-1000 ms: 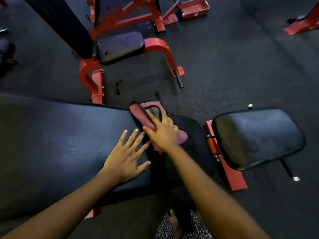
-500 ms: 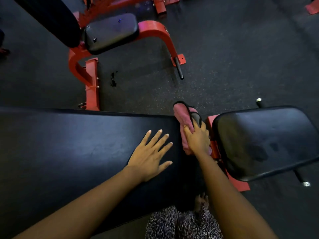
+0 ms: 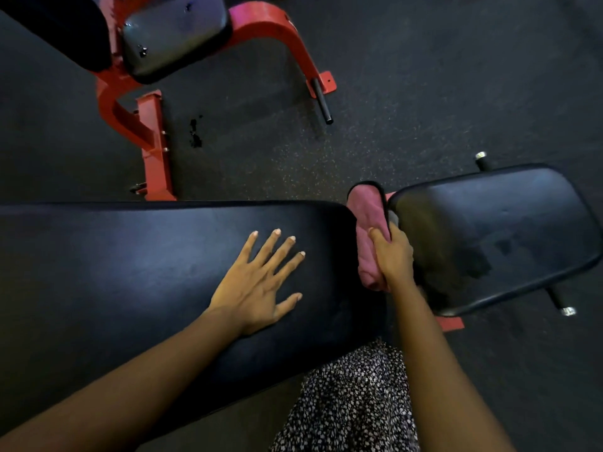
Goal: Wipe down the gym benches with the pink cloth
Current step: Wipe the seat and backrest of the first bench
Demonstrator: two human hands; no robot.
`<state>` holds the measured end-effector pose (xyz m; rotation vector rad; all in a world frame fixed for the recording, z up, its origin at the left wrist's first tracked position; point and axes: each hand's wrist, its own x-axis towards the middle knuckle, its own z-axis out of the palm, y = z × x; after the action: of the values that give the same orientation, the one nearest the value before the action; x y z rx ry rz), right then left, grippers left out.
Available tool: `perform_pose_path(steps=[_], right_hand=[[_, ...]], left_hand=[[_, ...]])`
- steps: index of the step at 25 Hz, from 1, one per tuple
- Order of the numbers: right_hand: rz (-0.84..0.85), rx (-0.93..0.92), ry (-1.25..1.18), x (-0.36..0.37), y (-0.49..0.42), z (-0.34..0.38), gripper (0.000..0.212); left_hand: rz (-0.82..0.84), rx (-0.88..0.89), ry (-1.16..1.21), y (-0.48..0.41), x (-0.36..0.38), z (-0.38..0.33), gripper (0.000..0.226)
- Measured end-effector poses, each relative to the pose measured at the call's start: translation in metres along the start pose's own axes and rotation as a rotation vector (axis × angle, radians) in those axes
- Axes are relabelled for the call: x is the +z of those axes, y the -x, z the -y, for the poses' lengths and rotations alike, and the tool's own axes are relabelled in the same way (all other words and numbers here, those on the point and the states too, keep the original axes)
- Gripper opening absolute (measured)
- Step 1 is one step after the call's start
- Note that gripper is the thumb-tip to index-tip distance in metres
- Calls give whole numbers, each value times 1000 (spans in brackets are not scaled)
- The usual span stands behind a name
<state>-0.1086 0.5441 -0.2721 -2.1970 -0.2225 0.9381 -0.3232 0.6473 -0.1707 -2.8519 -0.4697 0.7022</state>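
The right hand (image 3: 393,256) grips the pink cloth (image 3: 368,230) in the gap beside the long bench pad (image 3: 130,272) — left hand (image 3: 257,285) flat, fingers spread on it. Seat pad (image 3: 509,230) shows damp patches — other benches probably remain.

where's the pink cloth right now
In the head view, right of centre: the pink cloth sits in the gap between the long bench pad and the seat pad, gripped by the right hand.

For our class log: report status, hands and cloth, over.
Left hand flat on long pad. Right hand gripping pink cloth, between pads. Nothing in the way.
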Motion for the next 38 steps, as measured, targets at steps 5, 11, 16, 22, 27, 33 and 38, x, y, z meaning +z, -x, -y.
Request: perform_pose_path(steps=[5, 11, 16, 22, 27, 33, 38], right_hand=[[-69, -268, 235, 33, 164, -8, 61], [-43, 9, 154, 25, 123, -43, 58], [-33, 260, -90, 11, 63, -81, 53], [51, 19, -166, -20, -3, -21, 42], [335, -171, 162, 29, -73, 37, 58], [250, -21, -16, 8, -35, -19, 55], [136, 87, -112, -10, 39, -73, 55]], left_hand=[[-31, -5, -21, -1, -1, 0, 64], [-28, -15, -38, 0, -2, -3, 68], [-30, -7, -12, 0, -1, -2, 68], [-32, 8, 5, -1, -1, -2, 68], [-35, 1, 5, -1, -1, -2, 68], [35, 8, -3, -1, -4, 0, 68], [86, 6, 48, -1, -17, 0, 75]])
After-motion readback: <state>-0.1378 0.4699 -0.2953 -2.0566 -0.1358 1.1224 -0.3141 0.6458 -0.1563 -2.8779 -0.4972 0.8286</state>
